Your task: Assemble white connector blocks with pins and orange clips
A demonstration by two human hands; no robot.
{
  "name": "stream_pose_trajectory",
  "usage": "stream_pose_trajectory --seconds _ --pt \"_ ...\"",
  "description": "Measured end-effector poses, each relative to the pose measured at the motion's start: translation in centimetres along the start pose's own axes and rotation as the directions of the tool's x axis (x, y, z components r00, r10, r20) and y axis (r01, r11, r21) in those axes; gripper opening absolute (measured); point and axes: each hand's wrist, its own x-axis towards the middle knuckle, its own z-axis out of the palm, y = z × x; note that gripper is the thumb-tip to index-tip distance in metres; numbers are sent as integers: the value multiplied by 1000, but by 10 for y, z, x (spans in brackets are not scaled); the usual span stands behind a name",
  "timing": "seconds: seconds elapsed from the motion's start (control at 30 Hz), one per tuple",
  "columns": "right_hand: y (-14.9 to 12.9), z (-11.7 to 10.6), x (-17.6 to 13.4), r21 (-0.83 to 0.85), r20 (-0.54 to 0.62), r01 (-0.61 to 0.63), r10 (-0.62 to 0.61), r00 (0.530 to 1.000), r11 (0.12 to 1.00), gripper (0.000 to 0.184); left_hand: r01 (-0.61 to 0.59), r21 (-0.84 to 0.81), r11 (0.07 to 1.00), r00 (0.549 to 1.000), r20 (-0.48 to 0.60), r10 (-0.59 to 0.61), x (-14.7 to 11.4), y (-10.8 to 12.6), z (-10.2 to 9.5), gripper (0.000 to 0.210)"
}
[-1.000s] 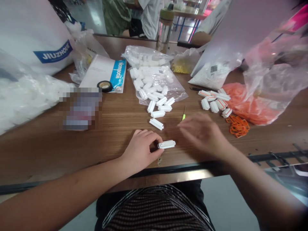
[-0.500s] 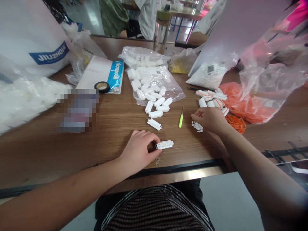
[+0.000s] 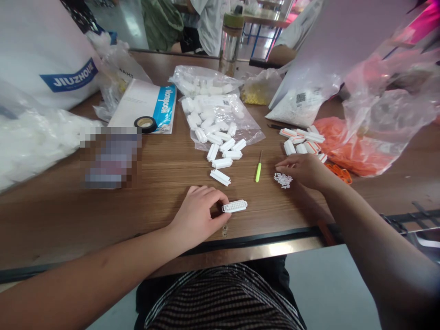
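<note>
Between the thumb and forefinger of my left hand (image 3: 197,213) is a white plastic connector housing (image 3: 235,206). It lies level near the table's front edge, its face of small holes turned up towards me. My right hand (image 3: 302,170) is at the far edge of a small pile of tiny white plastic pieces (image 3: 283,180). Its fingers are drawn together there; whether a piece is between the fingertips is too small to see. A thin pick with a yellow-green handle (image 3: 258,173) lies between the hands. Beyond my left hand, several more white housings (image 3: 220,177) are scattered.
A clear bag of white housings (image 3: 220,110) lies at the back centre. White housings with orange strips (image 3: 311,146), loose orange parts (image 3: 340,174) and a bag of orange parts (image 3: 357,146) are to the right. Black tape (image 3: 145,124) rests on a notebook (image 3: 137,103). A bottle (image 3: 229,43) stands behind.
My right hand has shifted slightly right over the pile, uncovering more of the tiny pieces. My left hand and the connector housing stay in place.
</note>
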Motion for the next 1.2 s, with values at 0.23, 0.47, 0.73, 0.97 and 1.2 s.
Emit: stream_pose_trajectory --seconds 0.23,0.47,0.73,0.97,1.2 --pt "-19 -7 -4 -125 -12 21 -23 1000 992 17 1 -8 1000 1000 -3 -1 0 0 0 10" --pt "-100 15 -50 238 13 440 -456 890 866 14 -3 -12 1000 1000 -3 3 0 0 1 10" --pt "-123 49 -68 234 46 528 -552 833 816 12 -12 -10 1000 1000 -11 12 0 1 0 10" --pt "-124 50 -72 103 12 603 -607 794 791 12 -4 -9 1000 1000 -9 4 0 2 0 9" --pt "-121 48 -81 9 -38 669 -668 743 743 18 -13 -24 1000 1000 -20 12 0 1 0 11"
